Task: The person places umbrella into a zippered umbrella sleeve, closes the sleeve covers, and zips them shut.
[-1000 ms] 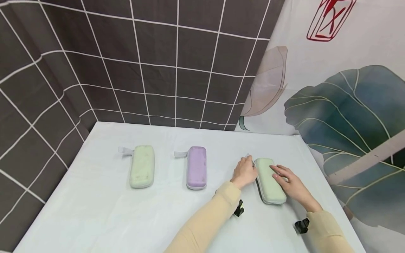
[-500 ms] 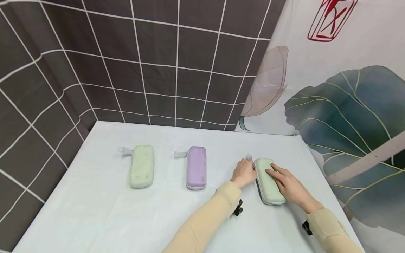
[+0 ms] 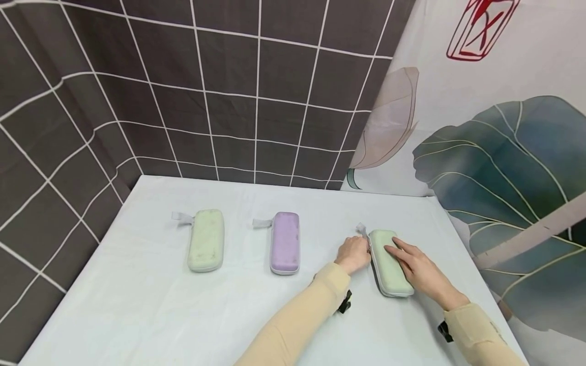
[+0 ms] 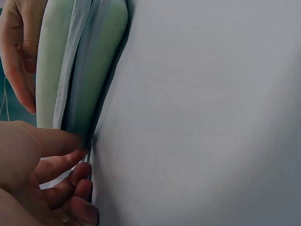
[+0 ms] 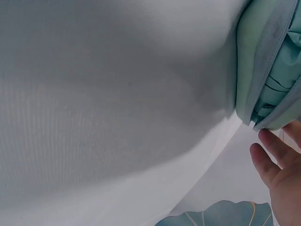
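Note:
On the white table (image 3: 137, 305) lie three zipped cases in a row. The right one is a green case (image 3: 389, 269) with a grey loop (image 3: 361, 229) at its far end. My left hand (image 3: 361, 251) is against its left side. In the left wrist view the left hand (image 4: 70, 155) pinches the zipper pull at the grey zipper band (image 4: 75, 66). My right hand (image 3: 403, 256) lies flat on the case's top with straight fingers. The right wrist view shows the case's edge (image 5: 263, 56) and the right-hand fingers (image 5: 273, 160) beside it.
A purple case (image 3: 285, 243) lies mid-table and a pale green case (image 3: 205, 240) to its left, each with a grey loop. A dark tiled cloth hangs behind and at the left; a leaf-print cloth (image 3: 503, 152) hangs at the right edge.
The right hand slid left onto the top of the green case. The left hand moved a little nearer along the case's left side, uncovering the grey loop.

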### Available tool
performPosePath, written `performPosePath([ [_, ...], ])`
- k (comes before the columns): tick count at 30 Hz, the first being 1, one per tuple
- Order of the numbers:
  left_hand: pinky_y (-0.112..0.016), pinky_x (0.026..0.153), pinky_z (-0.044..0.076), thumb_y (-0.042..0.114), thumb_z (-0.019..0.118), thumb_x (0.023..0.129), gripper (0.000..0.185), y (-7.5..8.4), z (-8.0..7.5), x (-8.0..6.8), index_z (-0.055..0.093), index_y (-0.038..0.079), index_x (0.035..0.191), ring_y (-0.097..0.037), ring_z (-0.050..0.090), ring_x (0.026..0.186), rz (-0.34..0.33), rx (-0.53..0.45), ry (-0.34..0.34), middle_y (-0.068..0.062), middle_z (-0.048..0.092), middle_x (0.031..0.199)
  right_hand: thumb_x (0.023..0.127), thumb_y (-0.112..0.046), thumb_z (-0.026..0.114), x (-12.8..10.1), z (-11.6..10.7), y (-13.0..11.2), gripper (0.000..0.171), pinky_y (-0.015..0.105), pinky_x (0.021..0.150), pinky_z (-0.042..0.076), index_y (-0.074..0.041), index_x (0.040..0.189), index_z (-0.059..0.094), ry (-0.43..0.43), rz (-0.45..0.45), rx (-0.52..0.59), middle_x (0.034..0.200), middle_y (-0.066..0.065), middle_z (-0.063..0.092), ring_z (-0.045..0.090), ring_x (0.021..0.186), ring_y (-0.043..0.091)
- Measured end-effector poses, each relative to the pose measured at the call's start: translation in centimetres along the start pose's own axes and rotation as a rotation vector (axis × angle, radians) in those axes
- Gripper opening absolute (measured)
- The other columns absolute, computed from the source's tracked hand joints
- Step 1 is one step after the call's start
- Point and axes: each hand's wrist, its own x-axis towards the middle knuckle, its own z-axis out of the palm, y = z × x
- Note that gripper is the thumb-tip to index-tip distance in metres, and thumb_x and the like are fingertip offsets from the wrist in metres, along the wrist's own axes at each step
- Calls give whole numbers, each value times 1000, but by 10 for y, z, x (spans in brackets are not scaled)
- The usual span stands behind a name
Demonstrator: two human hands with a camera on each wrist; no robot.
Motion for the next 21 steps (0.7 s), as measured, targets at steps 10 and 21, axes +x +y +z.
performPosePath([
  [10,-25,44,32,12,64,86,42,-5,5,1,36,17,54,-10,38,52,-40,-34,26,4,34,53,80,19,62,3,-5,-1,56,57,89,44,-6,130,62,-31,-88,11,139,26,48,49,119,46],
  [21,-25,46,34,17,63,90,39,1,5,-9,42,17,57,-10,41,52,-36,-16,-25,4,38,52,82,18,60,-2,0,0,55,58,86,45,-6,131,60,-3,-48,16,140,26,47,48,119,46],
])
